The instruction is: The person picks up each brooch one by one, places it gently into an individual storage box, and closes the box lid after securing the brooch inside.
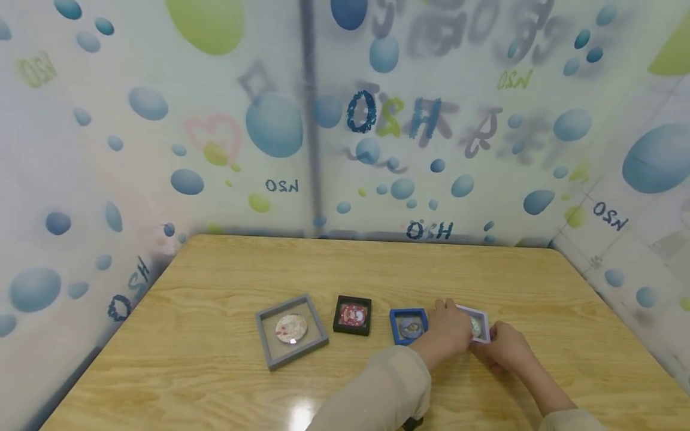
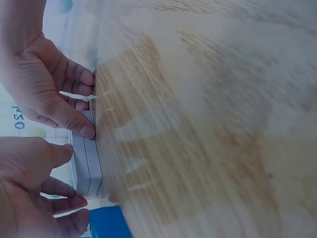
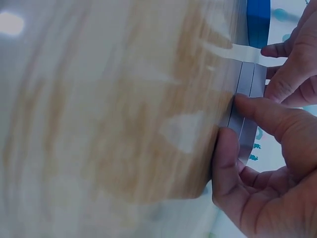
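Note:
A pale lavender square display frame [image 1: 481, 324] with a greenish round piece inside lies on the right part of the wooden table. My left hand [image 1: 450, 326] holds its left side, thumb at the upper rim and fingers along the side in the left wrist view. My right hand [image 1: 509, 347] grips the near right corner. In the right wrist view its thumb and index finger sit on the edge of the lavender frame [image 3: 245, 87], which shows two layers with a thin seam. Immediately left of my left hand is a blue frame [image 1: 395, 329] holding a round piece, partly covered by that hand.
Further left on the table [image 1: 215, 383] lie a small black frame [image 1: 338, 317] with a red piece and a larger grey frame [image 1: 264, 341] with a round pale piece. A curtain-like wall [image 1: 226, 209] printed with bubbles stands behind the table's far edge.

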Motion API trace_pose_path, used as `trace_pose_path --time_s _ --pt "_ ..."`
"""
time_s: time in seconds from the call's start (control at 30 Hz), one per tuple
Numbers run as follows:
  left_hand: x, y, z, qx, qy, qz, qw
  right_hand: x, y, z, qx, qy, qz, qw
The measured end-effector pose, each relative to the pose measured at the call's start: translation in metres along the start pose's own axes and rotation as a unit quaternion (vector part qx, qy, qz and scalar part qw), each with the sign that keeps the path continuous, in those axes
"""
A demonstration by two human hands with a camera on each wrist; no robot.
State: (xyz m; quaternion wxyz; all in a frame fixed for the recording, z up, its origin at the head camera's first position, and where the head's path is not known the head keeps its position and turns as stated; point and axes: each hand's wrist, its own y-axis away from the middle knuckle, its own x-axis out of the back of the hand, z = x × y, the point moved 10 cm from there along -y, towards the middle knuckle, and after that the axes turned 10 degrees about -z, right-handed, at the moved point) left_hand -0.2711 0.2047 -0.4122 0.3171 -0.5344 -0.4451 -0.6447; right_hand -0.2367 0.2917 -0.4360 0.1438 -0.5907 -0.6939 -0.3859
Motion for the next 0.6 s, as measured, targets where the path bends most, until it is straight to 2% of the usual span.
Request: trace_pose_path --time_s 0.23,0.4,0.5,0.6 --pt "0.002 -0.003 0.003 -0.018 -0.006 0.013 0.9997 0.006 -0.004 0.004 0.0 0.01 0.001 0.9999" --pt "0.002 -0.003 0.003 -0.024 -0.009 0.016 0.9996 0.011 -0.003 0.004 0.013 0.068 0.008 0.9976" --pt "0.007 -0.004 -0.003 -0.026 -0.002 0.017 0.9995 0.019 0.001 -0.001 0.016 0.116 0.016 0.993" --pt "0.017 -0.004 -0.017 -0.026 0.024 0.013 0.9993 0.026 0.004 -0.012 0.01 0.143 0.015 0.9896"
